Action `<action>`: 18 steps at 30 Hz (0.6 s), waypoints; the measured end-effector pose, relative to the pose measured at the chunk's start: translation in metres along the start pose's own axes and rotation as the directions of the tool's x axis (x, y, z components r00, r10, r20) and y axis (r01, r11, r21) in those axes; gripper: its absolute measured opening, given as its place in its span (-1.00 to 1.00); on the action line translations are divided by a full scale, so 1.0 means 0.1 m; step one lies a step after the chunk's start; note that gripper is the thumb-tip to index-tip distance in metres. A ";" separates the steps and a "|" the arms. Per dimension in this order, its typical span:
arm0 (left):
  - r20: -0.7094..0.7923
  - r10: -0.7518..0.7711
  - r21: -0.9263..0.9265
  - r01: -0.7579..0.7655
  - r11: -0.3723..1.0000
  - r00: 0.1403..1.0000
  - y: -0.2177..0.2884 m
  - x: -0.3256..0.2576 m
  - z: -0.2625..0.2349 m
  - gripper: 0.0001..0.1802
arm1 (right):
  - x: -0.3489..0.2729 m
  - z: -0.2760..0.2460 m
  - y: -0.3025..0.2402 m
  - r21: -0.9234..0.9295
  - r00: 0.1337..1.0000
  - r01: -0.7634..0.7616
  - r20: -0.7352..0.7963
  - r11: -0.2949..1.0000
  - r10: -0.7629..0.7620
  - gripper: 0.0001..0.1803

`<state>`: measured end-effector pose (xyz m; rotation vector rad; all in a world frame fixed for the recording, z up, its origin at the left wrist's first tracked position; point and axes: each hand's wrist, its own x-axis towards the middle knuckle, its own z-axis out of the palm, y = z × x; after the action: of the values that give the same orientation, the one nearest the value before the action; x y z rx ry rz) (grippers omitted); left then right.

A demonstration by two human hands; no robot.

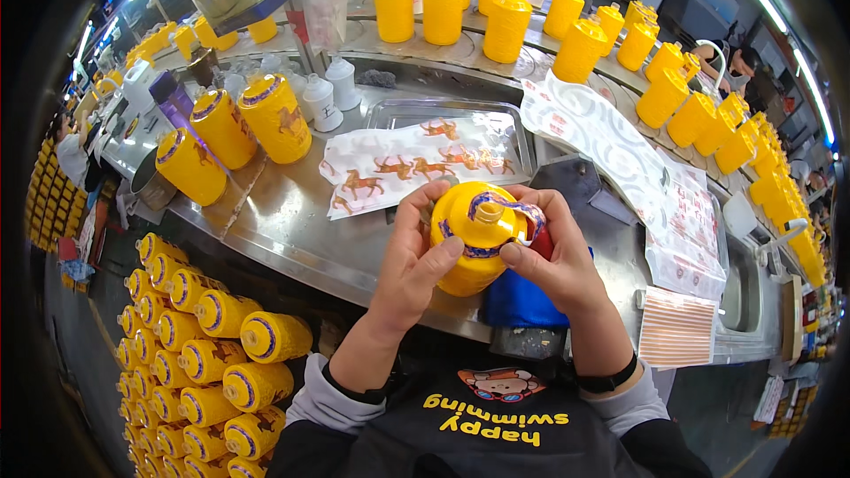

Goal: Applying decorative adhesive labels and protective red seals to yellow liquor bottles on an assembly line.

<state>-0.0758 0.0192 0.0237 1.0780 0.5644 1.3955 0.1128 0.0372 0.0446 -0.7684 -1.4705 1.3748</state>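
Above the bench edge, both hands hold a yellow bottle [453, 276] with its clear neck pointing up toward me. My left hand [409, 252] is closed around the bottle's left side, its thumb pressed on the shoulder. A narrow blue-and-white patterned strip [482, 252] lies round the shoulder and rises in a loose loop on the right. My right hand [567, 257] pinches this strip at the bottle's right side, thumb tip near the shoulder; its other fingers are partly hidden. Beyond the hands lies a white decal sheet [381, 199] with orange-brown horse figures.
Three decorated yellow bottles [279, 119] stand at the bench's left. A metal tray [407, 111] sits behind the horse sheet. More printed sheets [611, 137] lie at right. Yellow bottles [394, 11] line a curved conveyor [354, 35]. Stacked bottles [274, 336] rise at lower left.
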 end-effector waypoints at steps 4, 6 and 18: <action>-0.011 -0.022 -0.065 0.021 0.998 1.000 -0.01 0.02 0.00 -0.38 | 0.00 0.02 -0.03 -0.012 1.000 -0.028 -0.014 1.000 0.028 -0.37; -0.019 -0.031 -0.082 0.029 0.996 0.999 -0.02 0.02 0.00 -0.39 | 0.01 0.02 -0.03 0.008 1.000 -0.027 -0.010 1.000 0.028 -0.37; -0.015 -0.016 -0.027 0.015 1.000 1.000 -0.06 0.01 0.02 -0.24 | 0.01 0.00 -0.03 -0.011 1.000 -0.012 0.008 1.000 0.012 -0.35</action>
<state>-0.0710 0.0203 0.0191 1.0401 0.5627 1.3951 0.1130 0.0378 0.0475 -0.7805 -1.4835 1.3816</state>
